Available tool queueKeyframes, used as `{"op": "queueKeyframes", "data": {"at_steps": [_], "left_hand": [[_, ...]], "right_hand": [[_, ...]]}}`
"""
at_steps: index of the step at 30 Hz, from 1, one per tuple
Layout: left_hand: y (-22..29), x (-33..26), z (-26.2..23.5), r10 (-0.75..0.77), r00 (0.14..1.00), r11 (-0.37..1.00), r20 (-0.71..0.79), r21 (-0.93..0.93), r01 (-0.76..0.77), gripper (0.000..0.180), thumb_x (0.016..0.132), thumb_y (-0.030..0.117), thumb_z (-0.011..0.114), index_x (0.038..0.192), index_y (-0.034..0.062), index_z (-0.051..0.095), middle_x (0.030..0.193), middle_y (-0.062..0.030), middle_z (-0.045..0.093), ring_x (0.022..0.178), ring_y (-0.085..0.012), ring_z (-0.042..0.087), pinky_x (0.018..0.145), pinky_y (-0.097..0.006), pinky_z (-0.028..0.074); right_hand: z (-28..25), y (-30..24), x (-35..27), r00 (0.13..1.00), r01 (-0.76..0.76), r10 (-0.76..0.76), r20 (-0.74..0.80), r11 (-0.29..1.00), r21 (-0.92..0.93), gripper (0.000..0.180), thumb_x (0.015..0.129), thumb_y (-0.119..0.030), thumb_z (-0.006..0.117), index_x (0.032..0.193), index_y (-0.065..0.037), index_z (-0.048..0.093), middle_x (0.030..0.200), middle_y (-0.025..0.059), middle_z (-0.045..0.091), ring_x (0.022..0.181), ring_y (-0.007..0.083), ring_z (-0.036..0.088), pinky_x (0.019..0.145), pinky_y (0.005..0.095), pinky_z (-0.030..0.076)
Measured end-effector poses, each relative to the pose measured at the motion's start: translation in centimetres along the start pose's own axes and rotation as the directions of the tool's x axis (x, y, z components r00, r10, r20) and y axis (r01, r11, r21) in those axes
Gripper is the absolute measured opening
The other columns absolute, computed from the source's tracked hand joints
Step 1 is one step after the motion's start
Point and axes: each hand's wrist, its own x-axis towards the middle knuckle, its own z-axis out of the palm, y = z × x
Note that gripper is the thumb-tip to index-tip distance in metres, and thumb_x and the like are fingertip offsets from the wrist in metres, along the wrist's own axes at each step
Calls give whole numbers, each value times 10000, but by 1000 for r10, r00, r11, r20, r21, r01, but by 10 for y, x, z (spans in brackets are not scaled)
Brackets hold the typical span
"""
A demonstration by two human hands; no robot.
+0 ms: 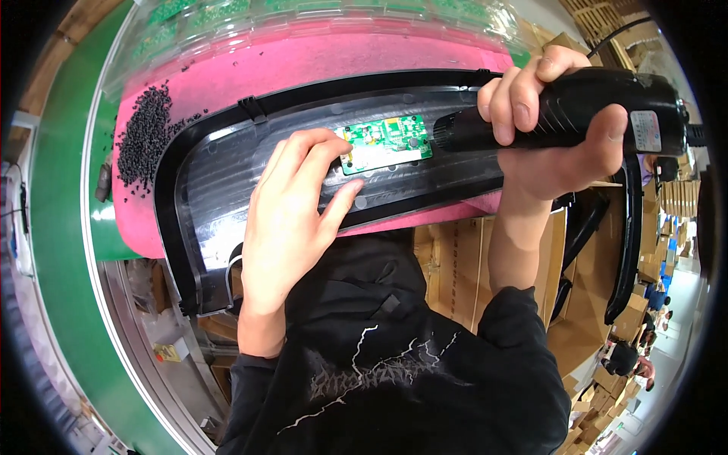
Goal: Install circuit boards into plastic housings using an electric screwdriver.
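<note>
Green circuit board (385, 142) lies pinned under the left hand (292, 205) fingertips, while the right hand (547, 129) fingers wrap a black electric screwdriver (565, 114).

Panel (250, 163): black plastic, ribbed, semi-gloss with soft highlights. Board (385, 142): green, glossy lacquer look, small metal parts catching light. Driver (599, 110): black plastic body, matt, faintly textured, with a glossy label. Mat (341, 61): pink, matt, foam-like, smooth. Pellets (144, 136): black, dull, grainy heap. Trays (303, 15): clear plastic, shiny. Boxes (455, 265): brown cardboard, matt. Sleeves (394, 379): black cloth, soft, matt.
</note>
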Motion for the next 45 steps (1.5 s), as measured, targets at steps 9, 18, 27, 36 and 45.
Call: {"op": "queueKeyframes", "data": {"at_steps": [9, 18, 27, 36, 45], "left_hand": [[-2, -2, -2, 35, 999, 999, -24, 21, -35, 331, 767, 76, 768, 1058, 18, 622, 1077, -101, 600, 979, -297, 609, 844, -393, 499], [2, -2, -5, 58, 997, 998, -48, 28, -56, 332, 756, 120, 785, 1035, 21, 637, 1056, -95, 610, 952, -287, 606, 822, -391, 500], [0, -1, -3, 147, 988, 983, -52, -101, -151, 225, 738, 44, 763, 913, 10, 627, 895, -89, 627, 862, -282, 624, 759, -384, 496], [4, -1, -1, 10, 999, 1000, 38, 18, -10, 511, 748, 166, 805, 1185, 5, 596, 1262, -155, 581, 1176, -339, 551, 992, -406, 444], [-2, 0, 2, 1, 999, 996, 53, 87, -6, 410, 784, 144, 767, 1145, 15, 620, 1247, -145, 592, 1166, -339, 560, 987, -402, 450]], "right_hand": [[-1, 5, -1, 999, 36, -36, 31, 999, 11, 670, 885, -676, 498, 1043, -27, 562, 628, 10, 491, 475, 132, 458, 543, 310, 389], [22, 4, 2, 968, 78, -150, 199, 941, 329, 669, 835, -709, 564, 1053, -76, 549, 683, -30, 519, 492, 103, 479, 556, 284, 411], [43, -11, -1, 918, 33, -112, 379, 977, 209, 730, 809, -747, 602, 1123, -97, 491, 717, -33, 548, 519, 104, 537, 581, 291, 463], [9, -24, 0, 965, 151, -162, 205, 986, 68, 729, 848, -713, 536, 1079, -22, 562, 683, 12, 530, 501, 133, 479, 537, 313, 382], [2, 0, -1, 996, -56, 55, -73, 998, -13, 606, 895, -617, 520, 1016, -24, 559, 616, 17, 498, 466, 132, 452, 535, 304, 392]]}}
